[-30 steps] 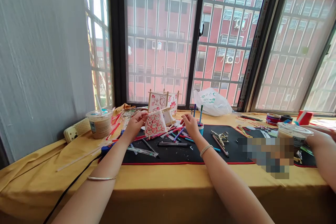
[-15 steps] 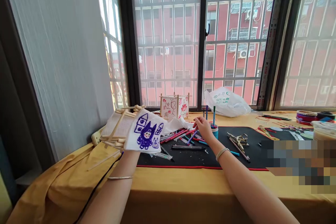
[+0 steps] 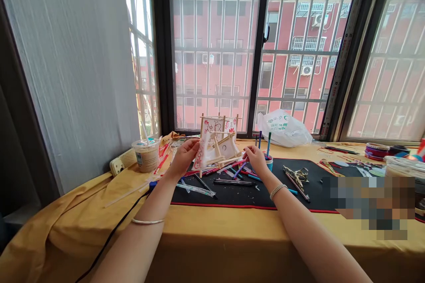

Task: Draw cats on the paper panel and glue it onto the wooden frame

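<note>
Held in the middle over the black mat is a small lantern (image 3: 217, 152) of thin wooden sticks and white panels, tilted so that its stick frame shows. My left hand (image 3: 186, 155) is closed on its left side, by a panel with red marks. At the lantern's right end, the fingers of my right hand (image 3: 256, 160) are pinched together; the exact grip point is too small to make out. Behind it stands a second lantern (image 3: 214, 126) with red flowers and dark writing on its panels. Loose pens (image 3: 237, 182) lie beneath my hands.
A blue pen cup (image 3: 269, 163) stands beside my right hand. Left are a drink cup (image 3: 146, 154), a power strip (image 3: 121, 162) and a black cable (image 3: 117, 230). A gold clip-like piece (image 3: 299, 181), a plastic bag (image 3: 286, 128) and another drink cup (image 3: 403, 166) are to the right.
My left hand has brought the lantern rightward from the left side and turned it, so the purple drawing no longer shows. The left drink cup is uncovered. My right hand has barely moved.
</note>
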The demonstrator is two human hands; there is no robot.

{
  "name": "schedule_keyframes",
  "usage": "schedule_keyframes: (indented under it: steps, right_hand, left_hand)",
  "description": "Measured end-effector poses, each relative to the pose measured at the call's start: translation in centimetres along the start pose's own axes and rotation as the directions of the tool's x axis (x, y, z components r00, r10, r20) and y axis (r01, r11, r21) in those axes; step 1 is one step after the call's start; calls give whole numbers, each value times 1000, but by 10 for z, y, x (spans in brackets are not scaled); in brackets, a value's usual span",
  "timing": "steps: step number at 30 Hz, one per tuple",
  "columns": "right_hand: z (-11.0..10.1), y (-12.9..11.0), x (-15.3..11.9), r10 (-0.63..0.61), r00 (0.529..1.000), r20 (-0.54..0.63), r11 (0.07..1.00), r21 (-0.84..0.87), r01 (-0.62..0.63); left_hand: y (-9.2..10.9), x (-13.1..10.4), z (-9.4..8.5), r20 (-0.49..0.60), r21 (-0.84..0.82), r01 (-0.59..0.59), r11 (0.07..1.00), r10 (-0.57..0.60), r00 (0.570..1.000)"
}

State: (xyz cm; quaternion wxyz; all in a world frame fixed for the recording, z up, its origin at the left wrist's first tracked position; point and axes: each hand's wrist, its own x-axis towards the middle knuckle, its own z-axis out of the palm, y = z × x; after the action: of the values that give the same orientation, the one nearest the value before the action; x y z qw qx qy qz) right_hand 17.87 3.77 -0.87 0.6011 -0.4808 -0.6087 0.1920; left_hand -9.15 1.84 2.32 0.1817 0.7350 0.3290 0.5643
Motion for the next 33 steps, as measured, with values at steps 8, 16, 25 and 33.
schedule_keyframes:
  steps: [8, 16, 25, 33]
  right_hand:
    - [-3, 3, 2, 10, 999, -38, 999, -50, -12]
    - [-4, 3, 2, 16, 1000, -15, 999, -50, -17]
    - [1, -3, -1, 5, 997, 82, 999, 37, -9]
    - [9, -22, -13, -55, 942, 331, 990, 139, 9]
  left_hand:
    - [6, -1, 11, -164, 196, -64, 978, 97, 982]
    - [2, 3, 10, -197, 65, 31, 997, -18, 980]
    - [5, 2, 14, -144, -309, 155, 938, -207, 968]
    - [2, -1, 15, -85, -203, 130, 971, -149, 985]
